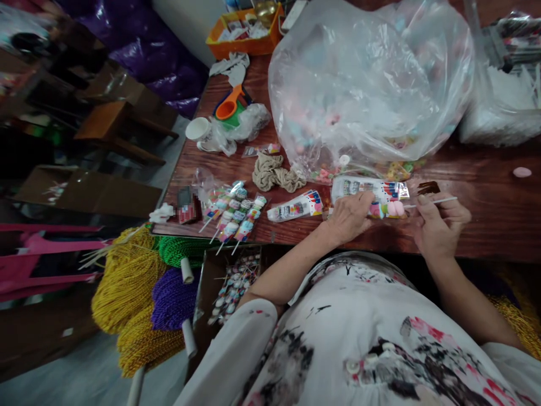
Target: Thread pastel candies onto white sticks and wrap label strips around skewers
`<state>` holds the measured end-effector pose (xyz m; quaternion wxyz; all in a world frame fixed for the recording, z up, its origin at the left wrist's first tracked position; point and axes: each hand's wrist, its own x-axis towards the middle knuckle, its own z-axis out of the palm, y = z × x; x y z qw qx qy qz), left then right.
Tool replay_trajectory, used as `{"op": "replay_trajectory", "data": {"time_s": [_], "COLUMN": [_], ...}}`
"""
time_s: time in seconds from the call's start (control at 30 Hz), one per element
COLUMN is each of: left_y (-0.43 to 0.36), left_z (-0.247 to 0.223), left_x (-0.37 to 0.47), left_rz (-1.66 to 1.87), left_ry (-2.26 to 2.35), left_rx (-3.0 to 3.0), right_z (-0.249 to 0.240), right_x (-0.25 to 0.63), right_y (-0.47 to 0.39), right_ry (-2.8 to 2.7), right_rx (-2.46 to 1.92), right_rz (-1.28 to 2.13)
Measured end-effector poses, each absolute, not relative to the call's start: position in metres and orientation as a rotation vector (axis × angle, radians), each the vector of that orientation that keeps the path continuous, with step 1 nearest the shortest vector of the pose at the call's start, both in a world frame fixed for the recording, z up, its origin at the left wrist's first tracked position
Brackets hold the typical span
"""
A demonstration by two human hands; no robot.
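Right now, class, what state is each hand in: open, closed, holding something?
Left hand: fingers curled at the candies; whether it grips them cannot be told.
Right hand: closed, holding the white stick.

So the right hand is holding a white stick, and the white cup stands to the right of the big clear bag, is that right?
Not quite: the white cup is to the left of the big clear bag, as the head view shows. The right hand is indeed holding a white stick.
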<state>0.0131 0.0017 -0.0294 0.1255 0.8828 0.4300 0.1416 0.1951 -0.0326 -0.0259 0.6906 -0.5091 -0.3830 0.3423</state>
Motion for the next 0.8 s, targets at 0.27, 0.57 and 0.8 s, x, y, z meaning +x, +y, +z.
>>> {"op": "replay_trajectory", "data": {"time_s": [0.27, 0.57, 0.8], "left_y": [0.003, -0.007, -0.004], "left_z": [-0.018, 0.003, -0.007], "left_x": [0.015, 0.021, 0.019], "left_rz": [0.357, 0.072, 0.164], "left_ry": [1.045, 0.741, 0.834], "left_rx": [1.986, 1.08, 1.152], "right_z": [-0.035, -0.035, -0.053], "right_x": [0.199, 0.212, 0.202], "right_y": [-0.024, -0.017, -0.033], "right_ry": [-0.984, -1.254, -1.122], "right_rx": [-0.996, -0.954, -1.03], "right_rz": [0.933, 0.999, 1.117]}}
